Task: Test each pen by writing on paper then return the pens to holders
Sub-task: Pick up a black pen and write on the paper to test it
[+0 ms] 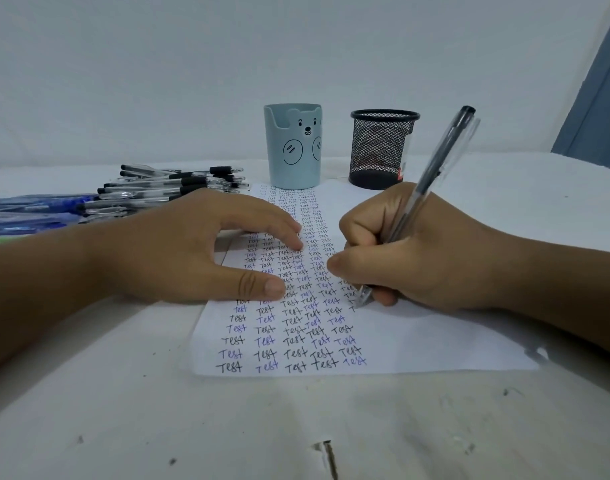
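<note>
The right hand (411, 251) gripped a black pen (431, 178), fingers curled round the clear barrel, its tip touching the paper (418, 344) at the right end of a row of writing. The cap end leaned up and away toward the far right. The left hand (192, 251) lay flat on the sheet's left side, fingers straight and spread, pressing it to the table (227, 427) and holding nothing.

The paper was already crowded with columns of the word "Test" in black and blue ink, running from the far edge almost to the near one. A new column was being started just right of the rest, so the step in hand looked like the writing test of this one pen.

Beyond the sheet stood two holders: a pale blue bear cup (293, 147), touching the paper's far edge, and a black mesh cup (383, 147) just beside it to the right. No pens showed above either rim, though something pale showed through the mesh. A pile of black pens (172, 188) lay at the far left, with blue pens (33, 209) nearer the left edge; whether these were tested could not be told.

The next move would likely call for finishing the word, lifting the tip, and carrying the pen over the sheet to drop it upright into a holder while the left hand held the paper down.
</note>
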`<state>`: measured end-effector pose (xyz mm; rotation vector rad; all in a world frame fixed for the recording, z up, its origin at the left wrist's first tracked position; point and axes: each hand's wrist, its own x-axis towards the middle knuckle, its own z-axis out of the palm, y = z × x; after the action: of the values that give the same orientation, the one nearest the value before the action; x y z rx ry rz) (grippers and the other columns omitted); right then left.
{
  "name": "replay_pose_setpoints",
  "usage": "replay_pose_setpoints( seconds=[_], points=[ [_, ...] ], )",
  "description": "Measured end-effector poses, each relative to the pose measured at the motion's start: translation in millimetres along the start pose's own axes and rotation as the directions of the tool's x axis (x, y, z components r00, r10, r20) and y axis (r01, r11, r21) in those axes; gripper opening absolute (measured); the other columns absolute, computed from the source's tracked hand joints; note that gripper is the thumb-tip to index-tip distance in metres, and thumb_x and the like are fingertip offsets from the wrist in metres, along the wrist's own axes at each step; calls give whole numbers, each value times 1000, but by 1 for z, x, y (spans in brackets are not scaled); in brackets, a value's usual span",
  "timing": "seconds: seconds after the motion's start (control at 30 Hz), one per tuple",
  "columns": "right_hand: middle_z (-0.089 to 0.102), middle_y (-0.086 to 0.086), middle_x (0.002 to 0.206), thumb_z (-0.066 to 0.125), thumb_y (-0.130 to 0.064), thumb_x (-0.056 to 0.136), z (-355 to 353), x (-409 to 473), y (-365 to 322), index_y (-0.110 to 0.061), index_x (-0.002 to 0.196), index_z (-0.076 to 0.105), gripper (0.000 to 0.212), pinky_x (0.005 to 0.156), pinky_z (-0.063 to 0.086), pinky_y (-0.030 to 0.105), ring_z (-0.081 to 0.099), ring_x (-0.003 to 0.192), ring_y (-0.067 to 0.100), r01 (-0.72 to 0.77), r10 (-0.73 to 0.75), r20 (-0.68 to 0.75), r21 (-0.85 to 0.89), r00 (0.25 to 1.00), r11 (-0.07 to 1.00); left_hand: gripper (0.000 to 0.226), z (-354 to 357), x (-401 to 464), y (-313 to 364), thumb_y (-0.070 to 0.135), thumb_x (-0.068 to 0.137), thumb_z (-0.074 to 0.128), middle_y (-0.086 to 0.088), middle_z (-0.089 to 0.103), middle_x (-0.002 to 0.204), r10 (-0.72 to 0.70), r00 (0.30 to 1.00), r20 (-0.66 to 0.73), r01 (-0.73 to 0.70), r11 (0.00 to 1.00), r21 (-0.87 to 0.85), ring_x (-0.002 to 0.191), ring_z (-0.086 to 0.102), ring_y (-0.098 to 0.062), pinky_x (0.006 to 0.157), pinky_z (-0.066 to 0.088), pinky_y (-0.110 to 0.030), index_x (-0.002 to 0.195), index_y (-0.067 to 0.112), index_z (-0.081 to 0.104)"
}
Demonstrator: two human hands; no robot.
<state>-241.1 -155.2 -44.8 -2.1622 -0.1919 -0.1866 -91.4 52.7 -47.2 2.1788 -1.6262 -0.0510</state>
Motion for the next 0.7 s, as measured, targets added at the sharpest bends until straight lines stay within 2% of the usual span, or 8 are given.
replay_pose_setpoints(
  seconds=[0.1,0.17,0.27,0.4,0.47,0.57,0.63,0.7],
  points=[
    [44,23,46,63,6,86,0,0,0,-6,50,35,47,46,34,23,40,40,13,17,-17,-1,-28,1000,999,75,1,0,2,93,64,56,27,58,137,2,1000,0,-2,1000,-7,131,52,0,110,40,-41,122,46,66],
    [43,24,48,63,6,86,1,0,0,-7,51,34,47,46,35,24,41,41,14,28,-28,-4,-33,1000,999,74,1,0,5,93,64,56,27,59,136,-19,1000,-3,19,1000,-26,130,53,-1,109,41,-40,122,48,66],
    [40,26,48,62,8,86,0,-1,1,-7,51,34,48,46,35,22,42,40,12,29,-29,9,-36,1000,999,65,0,1,7,87,70,58,30,56,138,33,999,13,-33,999,-4,133,50,1,108,38,-37,123,51,64],
    [38,24,48,61,8,86,-1,0,2,-6,52,33,47,45,34,23,40,41,15,44,-45,-6,-41,999,998,89,3,0,7,103,50,47,26,65,126,-87,996,-11,86,996,-16,121,59,-1,105,48,-40,118,49,66],
    [36,21,48,61,9,86,-1,1,2,-7,51,33,48,45,34,22,43,42,16,53,-53,6,-39,999,998,91,3,0,6,105,48,44,27,65,125,-98,995,6,98,995,-9,120,60,0,105,48,-39,118,50,66],
    [37,18,47,62,7,86,-2,1,4,-7,51,33,47,45,35,23,46,42,17,46,-45,13,-46,999,998,74,1,2,8,95,63,54,29,59,133,-28,999,20,28,999,-17,128,54,2,108,42,-37,121,50,65],
    [37,22,48,61,7,86,-2,1,4,-5,52,33,46,45,34,22,44,42,16,48,-48,0,-45,999,998,62,1,2,8,87,71,59,31,56,137,16,1000,26,-15,1000,-20,133,50,2,108,37,-35,123,52,63],
    [35,26,51,60,7,85,-1,0,4,-5,53,32,45,45,33,20,40,41,14,60,-61,-27,-54,998,997,66,2,2,7,89,68,58,29,58,136,1,1000,23,0,1000,-21,131,52,1,108,39,-36,122,51,65]
  ],
)
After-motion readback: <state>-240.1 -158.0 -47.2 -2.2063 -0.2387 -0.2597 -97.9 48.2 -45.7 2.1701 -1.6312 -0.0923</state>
